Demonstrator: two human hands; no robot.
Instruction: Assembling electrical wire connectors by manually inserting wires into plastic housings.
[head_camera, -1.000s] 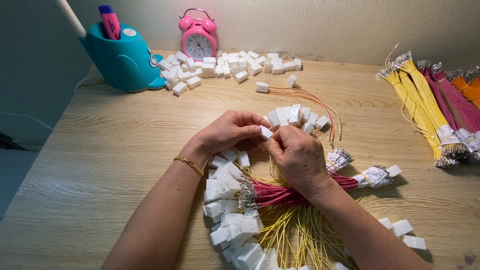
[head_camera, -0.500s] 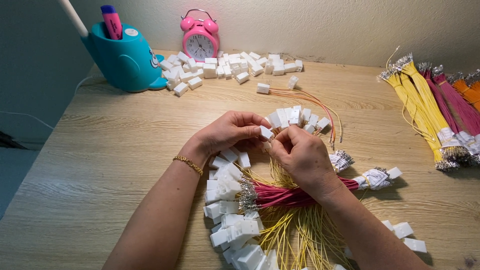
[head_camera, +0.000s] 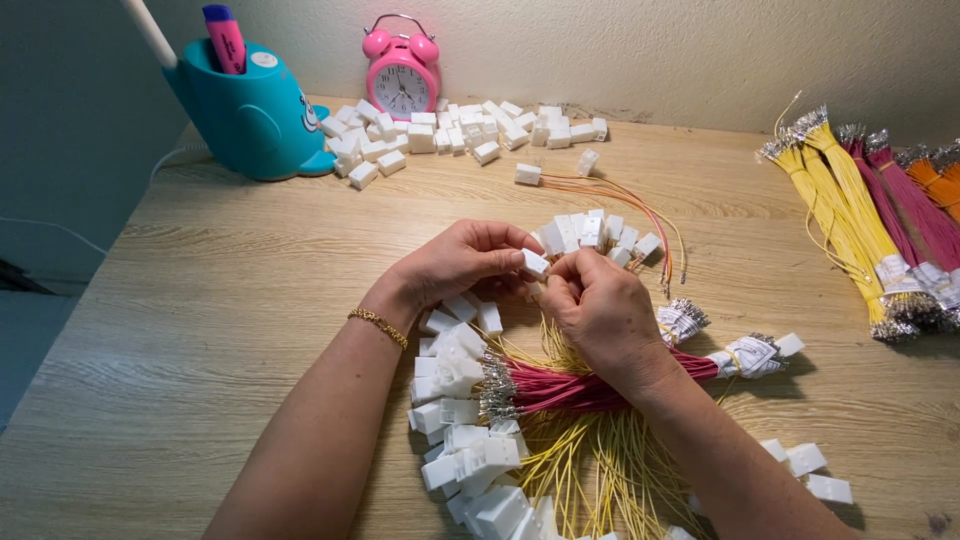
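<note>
My left hand (head_camera: 455, 262) pinches a small white plastic connector (head_camera: 535, 263) between thumb and fingers. My right hand (head_camera: 600, 310) is closed right beside it, fingertips meeting the connector; a thin yellow wire seems to run from it, partly hidden by the fingers. Below the hands lie a bundle of pink wires (head_camera: 570, 388) with metal tips, loose yellow wires (head_camera: 590, 470) and a heap of white connectors (head_camera: 460, 420). Just beyond the fingers sits a cluster of white connectors (head_camera: 590, 232).
At the back stand a teal whale-shaped pen holder (head_camera: 250, 115), a pink alarm clock (head_camera: 402, 75) and a pile of white connectors (head_camera: 450, 135). One connector with orange wires (head_camera: 600, 190) lies mid-table. Yellow, pink and orange wire bundles (head_camera: 860, 210) lie at the right edge.
Both hands stay together over the same spot; the fingers shift only slightly around the connector.
</note>
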